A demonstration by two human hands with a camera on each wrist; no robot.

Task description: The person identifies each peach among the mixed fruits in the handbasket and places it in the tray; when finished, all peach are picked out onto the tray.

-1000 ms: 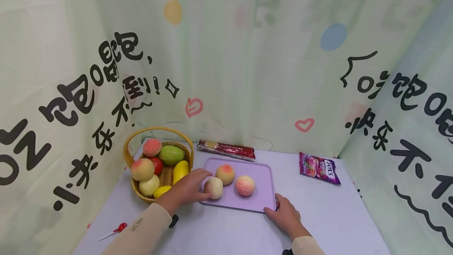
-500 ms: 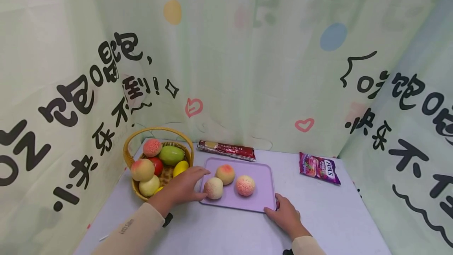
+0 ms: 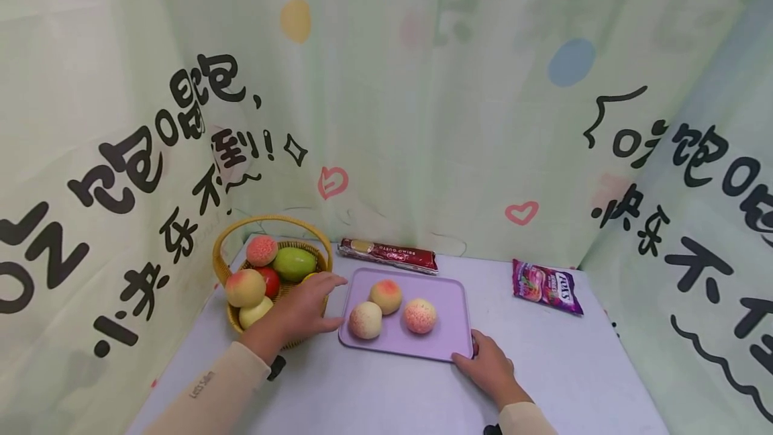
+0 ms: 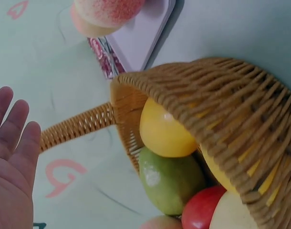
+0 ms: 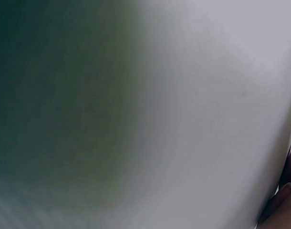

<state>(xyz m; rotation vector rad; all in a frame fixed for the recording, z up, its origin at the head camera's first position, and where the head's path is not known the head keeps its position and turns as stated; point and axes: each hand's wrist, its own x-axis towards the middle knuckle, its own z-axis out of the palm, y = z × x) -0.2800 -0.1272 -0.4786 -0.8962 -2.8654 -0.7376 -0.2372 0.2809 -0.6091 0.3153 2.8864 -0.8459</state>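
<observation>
My left hand is spread with nothing in it, over the front right side of the wicker basket and left of the purple tray. In the left wrist view its straight fingers show beside the basket's handle. My right hand pinches the tray at its front right corner. On the tray sit a pale peach, an orange-tinted peach and a pink speckled peach. The basket holds a green mango, a red fruit, yellow fruits and several peaches.
A long dark red packet lies behind the tray. To the right is a purple candy bag. Printed curtains surround the white table at the back and sides.
My left hand has drawn left, away from the pale peach on the tray, and now overlaps the basket's front. The right hand stays at the tray's corner.
</observation>
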